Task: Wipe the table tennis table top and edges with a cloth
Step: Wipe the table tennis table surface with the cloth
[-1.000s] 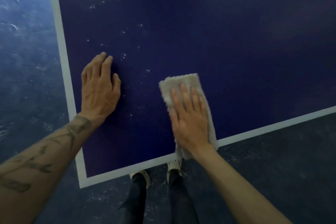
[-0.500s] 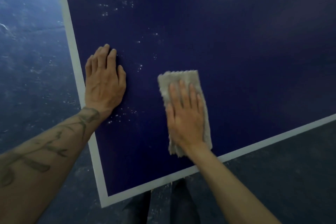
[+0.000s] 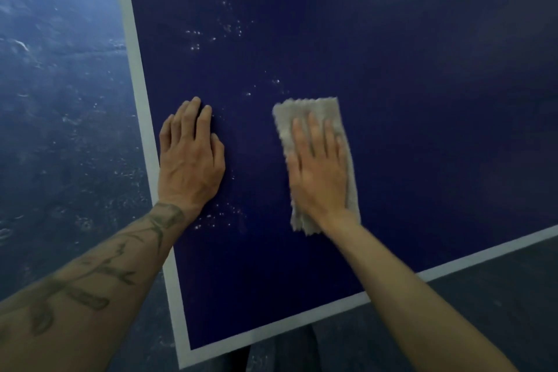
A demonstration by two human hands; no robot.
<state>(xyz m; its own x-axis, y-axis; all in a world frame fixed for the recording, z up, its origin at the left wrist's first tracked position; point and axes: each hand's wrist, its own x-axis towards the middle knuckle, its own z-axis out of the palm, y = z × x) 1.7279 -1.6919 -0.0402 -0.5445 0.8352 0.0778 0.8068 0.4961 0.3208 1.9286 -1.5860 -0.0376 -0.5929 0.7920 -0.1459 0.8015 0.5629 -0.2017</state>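
Observation:
The dark blue table tennis table (image 3: 407, 100) fills most of the head view, with a white border line along its left and near edges. A folded grey cloth (image 3: 305, 113) lies flat on the top near the corner. My right hand (image 3: 320, 172) presses on the cloth with straight fingers and covers its middle. My left hand (image 3: 190, 160) rests flat on the bare table top beside the left white line. Small white specks (image 3: 220, 217) dot the surface around and beyond my left hand.
The table's near left corner (image 3: 184, 356) lies close to my body. A scuffed dark blue floor (image 3: 60, 100) spreads to the left of the table and below its near edge. My dark trouser legs show under the near edge.
My right hand has slid the cloth farther from the near edge, deeper onto the table. My left hand has shifted forward along the left line. The view has moved so the corner sits lower.

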